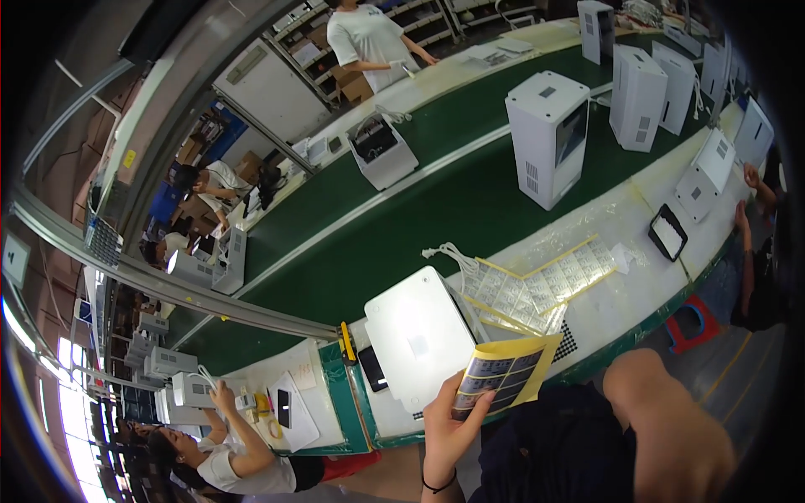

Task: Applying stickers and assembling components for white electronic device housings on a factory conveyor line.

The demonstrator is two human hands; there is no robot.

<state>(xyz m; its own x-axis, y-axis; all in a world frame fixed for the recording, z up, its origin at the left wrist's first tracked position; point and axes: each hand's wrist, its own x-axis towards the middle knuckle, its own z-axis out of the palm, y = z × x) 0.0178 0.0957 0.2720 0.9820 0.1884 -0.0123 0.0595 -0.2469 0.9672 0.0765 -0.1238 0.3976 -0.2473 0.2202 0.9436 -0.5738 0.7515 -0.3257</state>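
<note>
My left hand [450,426] grips a yellow-backed sheet of dark labels [503,379] at its left edge, thumb across the front. Just beyond the sheet lies a white appliance housing [411,331] with its flat face up, partly covered by the sheet's corner. A pale cable [453,254] runs out behind it. At the lower right my right arm [671,427] is bent close to my dark clothing; its fingers do not show. Several clear label sheets with yellow edges [545,281] lie on the bench to the right of the housing.
A green conveyor [335,260] carries a tall white appliance [549,138] and an opened unit [381,155]. A black frame [668,233] rests on the bench at right. A dark phone [373,369] and yellow cutter [346,344] sit left of the housing. Co-workers stand nearby.
</note>
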